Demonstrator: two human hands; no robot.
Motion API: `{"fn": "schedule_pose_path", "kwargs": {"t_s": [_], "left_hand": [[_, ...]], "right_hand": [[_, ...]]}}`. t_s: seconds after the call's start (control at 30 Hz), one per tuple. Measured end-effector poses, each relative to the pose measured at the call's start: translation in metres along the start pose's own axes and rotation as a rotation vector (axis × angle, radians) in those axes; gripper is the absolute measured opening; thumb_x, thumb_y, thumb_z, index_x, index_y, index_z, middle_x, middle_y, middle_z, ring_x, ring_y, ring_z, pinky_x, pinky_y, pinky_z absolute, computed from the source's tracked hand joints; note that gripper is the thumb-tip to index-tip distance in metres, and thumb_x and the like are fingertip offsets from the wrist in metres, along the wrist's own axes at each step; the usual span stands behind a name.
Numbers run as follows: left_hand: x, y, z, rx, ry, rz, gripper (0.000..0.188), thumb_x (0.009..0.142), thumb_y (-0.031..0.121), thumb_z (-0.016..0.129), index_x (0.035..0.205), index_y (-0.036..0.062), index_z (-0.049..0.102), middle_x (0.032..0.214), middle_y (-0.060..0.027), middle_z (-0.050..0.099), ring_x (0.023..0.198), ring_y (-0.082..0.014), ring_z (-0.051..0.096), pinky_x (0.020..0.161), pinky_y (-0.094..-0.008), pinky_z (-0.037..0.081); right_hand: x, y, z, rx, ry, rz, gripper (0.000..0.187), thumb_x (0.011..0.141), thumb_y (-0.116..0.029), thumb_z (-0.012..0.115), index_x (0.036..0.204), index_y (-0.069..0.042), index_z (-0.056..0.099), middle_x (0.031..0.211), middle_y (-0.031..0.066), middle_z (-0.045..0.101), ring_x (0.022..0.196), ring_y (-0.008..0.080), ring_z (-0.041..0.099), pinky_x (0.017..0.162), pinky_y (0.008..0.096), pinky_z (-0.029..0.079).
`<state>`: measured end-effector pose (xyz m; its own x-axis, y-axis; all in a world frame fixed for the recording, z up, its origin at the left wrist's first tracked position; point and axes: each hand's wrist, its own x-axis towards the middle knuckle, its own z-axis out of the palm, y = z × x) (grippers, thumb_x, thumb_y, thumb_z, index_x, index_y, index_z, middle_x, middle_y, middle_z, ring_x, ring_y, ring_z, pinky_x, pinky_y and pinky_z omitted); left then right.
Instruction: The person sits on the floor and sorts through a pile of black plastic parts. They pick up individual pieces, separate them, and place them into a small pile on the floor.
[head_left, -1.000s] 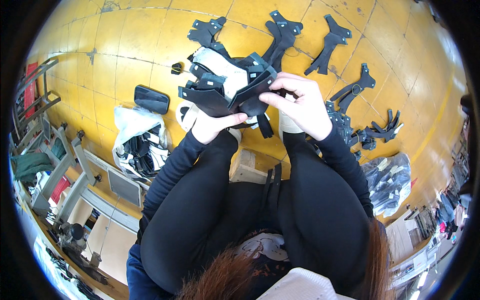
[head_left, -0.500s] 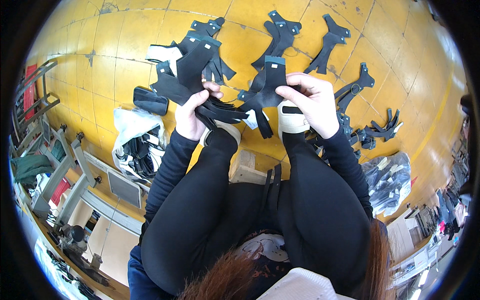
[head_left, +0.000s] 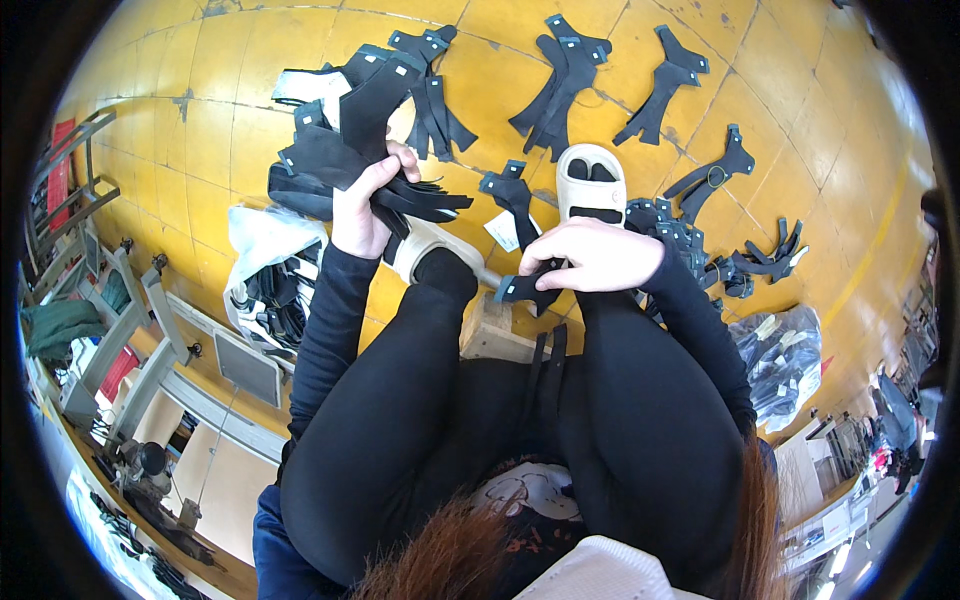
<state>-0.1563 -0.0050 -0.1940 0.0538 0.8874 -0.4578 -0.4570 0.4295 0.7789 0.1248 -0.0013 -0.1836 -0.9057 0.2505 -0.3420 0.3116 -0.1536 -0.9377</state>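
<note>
My left hand [head_left: 368,205] is closed round a bundle of black fabric pieces [head_left: 375,108], which fan out above it toward the far left. Their narrow strip ends [head_left: 430,203] stick out to the right of my fingers. Low between my knees, my right hand [head_left: 598,257] grips one black fabric piece [head_left: 520,288] with a teal edge; most of it is hidden by the hand. Just beyond lies another black piece [head_left: 512,190] with a teal tip, beside a white paper tag [head_left: 502,231].
Several black piece stacks [head_left: 568,85] lie on the yellow tiled floor [head_left: 250,60], with more [head_left: 722,170] at the right. Plastic bags stand left [head_left: 245,245] and right [head_left: 775,390]. A wooden block [head_left: 490,330] sits between my feet; grey metal frames [head_left: 180,400] line the left.
My right hand has come down toward my knees with a black piece that was held up beside the bundle. My left hand and its bundle have shifted slightly left.
</note>
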Motion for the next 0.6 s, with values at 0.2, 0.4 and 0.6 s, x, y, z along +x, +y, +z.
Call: {"fn": "schedule_pose_path", "kwargs": {"t_s": [0.2, 0.4, 0.6], "left_hand": [[-0.001, -0.012, 0.004, 0.041, -0.027, -0.101, 0.028, 0.084, 0.008, 0.060, 0.110, 0.0014, 0.051, 0.088, -0.0074, 0.059, 0.079, -0.0188, 0.056, 0.074, -0.0295, 0.046], [-0.007, -0.022, 0.015, 0.130, -0.167, -0.229, 0.035, 0.087, 0.014, 0.060, 0.116, -0.0030, 0.053, 0.102, -0.0126, 0.062, 0.083, -0.0180, 0.060, 0.078, -0.0300, 0.046], [-0.012, -0.022, 0.029, 0.137, -0.264, -0.261, 0.034, 0.088, 0.022, 0.056, 0.109, -0.0057, 0.055, 0.097, -0.0148, 0.063, 0.082, -0.0205, 0.060, 0.077, -0.0311, 0.047]], "right_hand": [[0.054, 0.100, 0.024, -0.325, 0.182, 0.065, 0.018, 0.078, -0.015, 0.065, 0.094, -0.006, 0.068, 0.087, 0.0128, 0.068, 0.085, 0.0282, 0.065, 0.075, 0.0388, 0.050], [0.077, 0.130, 0.029, -0.740, 0.686, 0.014, 0.019, 0.078, -0.009, 0.063, 0.097, -0.006, 0.065, 0.091, 0.0102, 0.062, 0.090, 0.0291, 0.060, 0.081, 0.0413, 0.047], [0.046, 0.060, -0.001, 0.167, 0.987, 0.023, 0.021, 0.094, -0.014, 0.054, 0.108, -0.002, 0.062, 0.098, 0.0070, 0.064, 0.089, 0.0180, 0.061, 0.080, 0.0299, 0.048]]}}
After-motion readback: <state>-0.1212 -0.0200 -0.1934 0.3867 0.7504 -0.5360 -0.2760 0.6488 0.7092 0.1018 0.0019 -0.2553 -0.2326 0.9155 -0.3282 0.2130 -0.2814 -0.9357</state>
